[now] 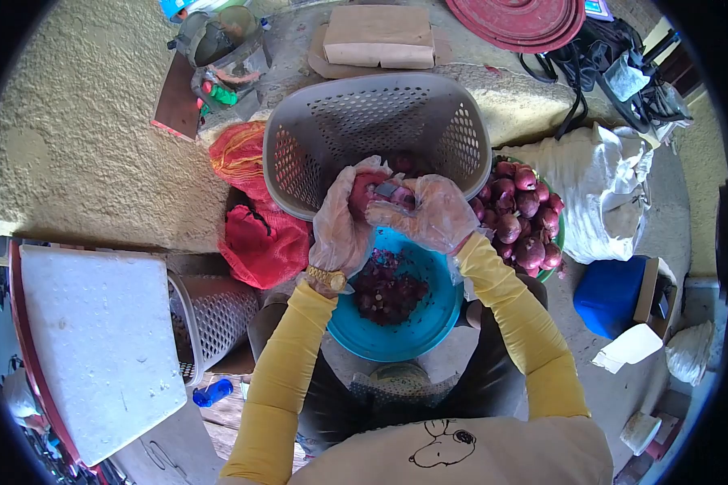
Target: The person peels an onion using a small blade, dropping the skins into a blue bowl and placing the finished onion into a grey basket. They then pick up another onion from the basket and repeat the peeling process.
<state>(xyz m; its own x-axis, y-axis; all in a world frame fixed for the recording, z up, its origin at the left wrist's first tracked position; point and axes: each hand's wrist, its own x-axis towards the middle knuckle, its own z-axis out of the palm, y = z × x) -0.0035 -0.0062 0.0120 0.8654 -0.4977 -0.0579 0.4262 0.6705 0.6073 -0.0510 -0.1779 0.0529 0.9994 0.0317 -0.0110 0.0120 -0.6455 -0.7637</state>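
Onion (366, 192) sits gripped in left hand (340, 226); right hand (425, 212) pinches its top.

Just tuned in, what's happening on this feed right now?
A person in yellow sleeves and clear plastic gloves holds a red onion in the left hand, while the right hand works on it with a small blade. Below the hands, a blue colander holds purple peelings. A green bowl of red onions sits to the right, and a grey basket lies just beyond the hands.
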